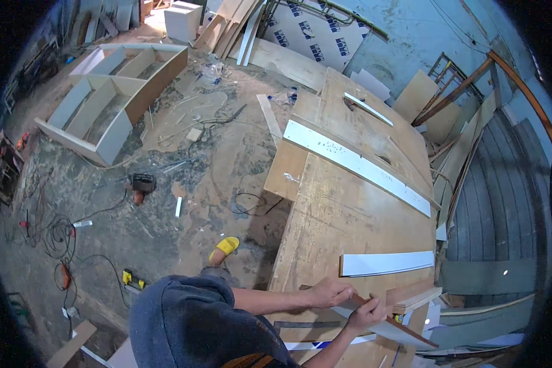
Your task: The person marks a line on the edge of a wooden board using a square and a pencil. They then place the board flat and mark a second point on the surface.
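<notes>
Both my hands are over the near part of a wooden workbench [343,208]. A long narrow board [398,332] with a pale face and a brown edge is tilted in my grip. My left hand [330,292] is closed at its nearer end, while my right hand [367,314] wraps its upper edge a little farther along. Just beyond my hands, a short stack of white strips [386,264] lies flat on the bench. A thin dark strip [310,324] rests beside my forearms.
A long white board [362,167] crosses the bench, with a hammer-like tool [350,104] farther off. To the left, a shelf frame [113,101] lies on the floor among cords [61,239] and a power tool [143,185]. Sheets lean on the blue wall [405,37].
</notes>
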### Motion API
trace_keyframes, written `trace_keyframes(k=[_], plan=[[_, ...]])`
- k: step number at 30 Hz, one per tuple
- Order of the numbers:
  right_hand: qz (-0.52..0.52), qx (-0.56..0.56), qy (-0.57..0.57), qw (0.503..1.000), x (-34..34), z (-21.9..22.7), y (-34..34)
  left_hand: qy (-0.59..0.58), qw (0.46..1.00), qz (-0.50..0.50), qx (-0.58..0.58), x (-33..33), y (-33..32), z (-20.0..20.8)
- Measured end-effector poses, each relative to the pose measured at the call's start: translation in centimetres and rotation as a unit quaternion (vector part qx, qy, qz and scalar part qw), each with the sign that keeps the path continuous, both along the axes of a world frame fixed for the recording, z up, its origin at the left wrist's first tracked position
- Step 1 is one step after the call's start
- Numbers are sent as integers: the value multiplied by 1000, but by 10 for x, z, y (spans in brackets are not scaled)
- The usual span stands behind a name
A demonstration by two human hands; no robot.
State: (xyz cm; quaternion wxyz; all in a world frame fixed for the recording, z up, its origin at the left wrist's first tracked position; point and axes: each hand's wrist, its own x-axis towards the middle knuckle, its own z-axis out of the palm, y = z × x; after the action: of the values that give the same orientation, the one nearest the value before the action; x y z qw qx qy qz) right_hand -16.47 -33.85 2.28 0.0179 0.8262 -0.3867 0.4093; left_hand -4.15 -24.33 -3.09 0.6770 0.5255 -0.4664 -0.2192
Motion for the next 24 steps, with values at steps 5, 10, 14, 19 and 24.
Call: trace_keyframes(k=[5, 10, 14, 19, 24], plan=[[9, -24, -8, 1000, -9, -2, -7, -2, 996, -87, 27, 3, -5, -3], [67, 25, -90, 993, 4, -6, -11, 2, 995, -98, 21, 12, -6, -7], [24, 13, -40, 999, -1, -15, -23, 31, 999, -40, 14, 25, 3, 10], [36, 35, -37, 998, -3, -2, -12, -37, 989, -74, 124, 43, 11, 28], [17, -27, 58, 998, 17, -3, -21, -76, 981, -144, 110, 66, 2, 29]])
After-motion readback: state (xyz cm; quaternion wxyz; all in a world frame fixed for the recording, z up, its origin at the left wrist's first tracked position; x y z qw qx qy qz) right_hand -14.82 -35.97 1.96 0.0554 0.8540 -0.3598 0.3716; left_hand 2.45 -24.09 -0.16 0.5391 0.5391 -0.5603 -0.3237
